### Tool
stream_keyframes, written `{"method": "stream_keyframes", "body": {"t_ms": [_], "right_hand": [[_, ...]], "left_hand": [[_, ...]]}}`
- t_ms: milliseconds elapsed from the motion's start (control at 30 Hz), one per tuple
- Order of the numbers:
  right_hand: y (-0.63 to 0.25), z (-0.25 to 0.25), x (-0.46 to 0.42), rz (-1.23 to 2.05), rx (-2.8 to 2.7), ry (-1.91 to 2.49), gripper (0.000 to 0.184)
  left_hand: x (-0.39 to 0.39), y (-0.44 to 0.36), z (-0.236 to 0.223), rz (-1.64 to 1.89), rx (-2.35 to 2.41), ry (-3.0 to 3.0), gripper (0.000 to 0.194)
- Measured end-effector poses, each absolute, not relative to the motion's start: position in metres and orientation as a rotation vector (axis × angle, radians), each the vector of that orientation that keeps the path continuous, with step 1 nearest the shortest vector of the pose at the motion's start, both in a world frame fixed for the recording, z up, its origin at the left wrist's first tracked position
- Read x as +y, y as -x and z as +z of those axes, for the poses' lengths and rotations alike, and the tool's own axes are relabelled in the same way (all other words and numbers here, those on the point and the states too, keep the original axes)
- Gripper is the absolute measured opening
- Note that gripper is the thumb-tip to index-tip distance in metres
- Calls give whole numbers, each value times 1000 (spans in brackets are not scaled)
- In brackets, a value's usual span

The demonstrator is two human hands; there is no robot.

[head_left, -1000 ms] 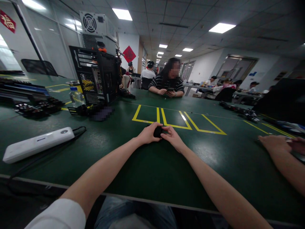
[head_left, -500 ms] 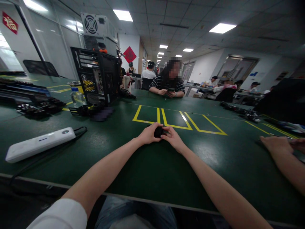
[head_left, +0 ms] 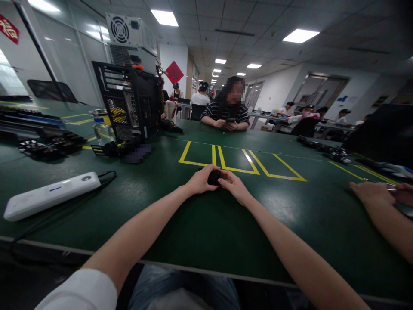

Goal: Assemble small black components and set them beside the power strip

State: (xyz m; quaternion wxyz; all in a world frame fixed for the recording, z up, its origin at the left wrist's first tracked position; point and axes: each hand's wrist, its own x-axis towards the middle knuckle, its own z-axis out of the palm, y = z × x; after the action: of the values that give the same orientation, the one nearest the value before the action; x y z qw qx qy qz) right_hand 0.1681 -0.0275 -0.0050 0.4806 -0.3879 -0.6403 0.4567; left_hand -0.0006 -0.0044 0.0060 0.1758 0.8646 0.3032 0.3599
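Observation:
Between my two hands is a small black rounded object (head_left: pixel 213 178), low over the green table (head_left: pixel 206 228); its exact kind does not show. My left hand (head_left: pixel 201 180) curls round its left side, thumb in front and fingers behind. From the right, my right hand (head_left: pixel 232 184) pinches its edge with thumb and fingertips. Much of the object is hidden by my fingers. Just beyond my hands lie yellow tape outlines (head_left: pixel 238 171) on the tabletop.
A white power strip (head_left: pixel 53 194) with a black cable lies at left. Behind it stand a water bottle (head_left: pixel 102 130) and an open black computer case (head_left: pixel 142 103). Across the table sits a person (head_left: pixel 226 107) holding a phone. Another person's hands (head_left: pixel 374 193) work at far right.
The view has shifted very slightly. Both my hands keep their grip on the black object, with only tiny finger movement.

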Motion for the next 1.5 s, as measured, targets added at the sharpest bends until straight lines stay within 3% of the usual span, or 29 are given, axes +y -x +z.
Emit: {"method": "stream_keyframes", "body": {"t_ms": [333,567,967,1167,1367,1500], "right_hand": [[-167,-9,-26,1045,-1568,928,21],[-168,-9,-23,1036,-1600,938,33],[-167,-8,-27,1059,-1535,950,23],[-169,-8,-24,1073,-1573,993,36],[-168,-10,-25,1102,-1573,870,34],[-167,-11,-26,1064,-1556,918,22]], "left_hand": [[-3,0,5,1029,882,-2440,58],[-4,0,5,1030,879,-2429,58],[-2,0,4,1054,846,-2437,59],[-2,0,5,1019,860,-2437,58],[-2,1,4,1030,860,-2436,58],[-2,0,4,1020,884,-2437,58]]}}
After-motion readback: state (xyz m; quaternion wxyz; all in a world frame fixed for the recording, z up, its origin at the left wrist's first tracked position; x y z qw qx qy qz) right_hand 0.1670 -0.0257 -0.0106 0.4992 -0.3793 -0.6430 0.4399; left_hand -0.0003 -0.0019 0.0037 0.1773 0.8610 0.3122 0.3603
